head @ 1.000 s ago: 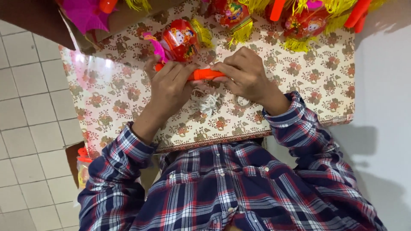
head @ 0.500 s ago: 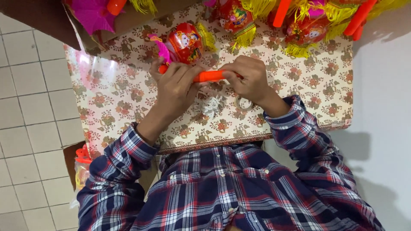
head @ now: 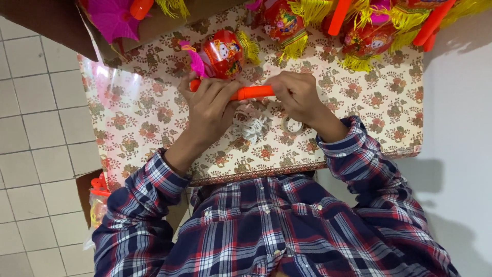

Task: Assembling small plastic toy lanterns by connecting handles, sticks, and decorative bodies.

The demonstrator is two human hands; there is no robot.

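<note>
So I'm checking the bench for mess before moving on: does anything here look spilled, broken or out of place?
Nothing stands out. Both hands, left and right, hold an orange stick level over the floral tablecloth. The red lantern lies beside them, apparently intact, and a tape ring lies flat.

Tape roll (head: 292, 124) and white string (head: 253, 126) lie on floral tablecloth (head: 143, 128).

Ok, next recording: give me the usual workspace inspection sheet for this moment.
Surface: floral tablecloth over a table.
Job's things: orange stick, gripped at both ends.
Clutter: red lantern beyond the hands; tasselled lanterns along the far edge; white string bundle; tape ring.
Grippers: left hand and right hand both closed on the stick.
Cables: nothing seen.
Surroundings: tiled floor; cardboard box by the table.
</note>
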